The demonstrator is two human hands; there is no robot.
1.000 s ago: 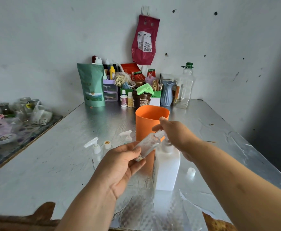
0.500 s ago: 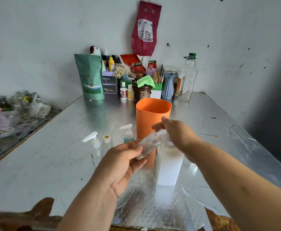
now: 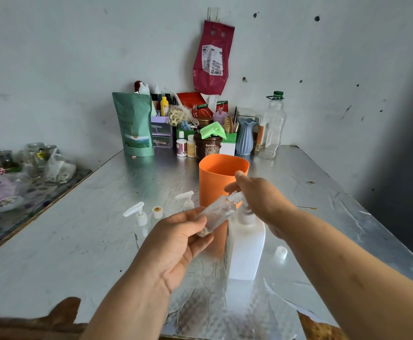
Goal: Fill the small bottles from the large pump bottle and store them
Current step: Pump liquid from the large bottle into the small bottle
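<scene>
My left hand grips a small clear bottle, tilted so its open threaded neck points up and right under the pump spout. The large white pump bottle stands on the foil-covered table in front of me. My right hand rests on top of its pump head, fingers curved over it. Behind both stands an orange container. To the left stand small bottles with white pump tops and one with a round cap. A loose white cap lies right of the pump bottle.
A crowd of bottles, jars, a green pouch, a blue vase and a clear plastic bottle lines the back wall. A lower side surface at the left holds glass jars and bags. The table's right edge drops off.
The view has shifted slightly. Both hands keep the same hold, with the small bottle's neck still at the pump spout.
</scene>
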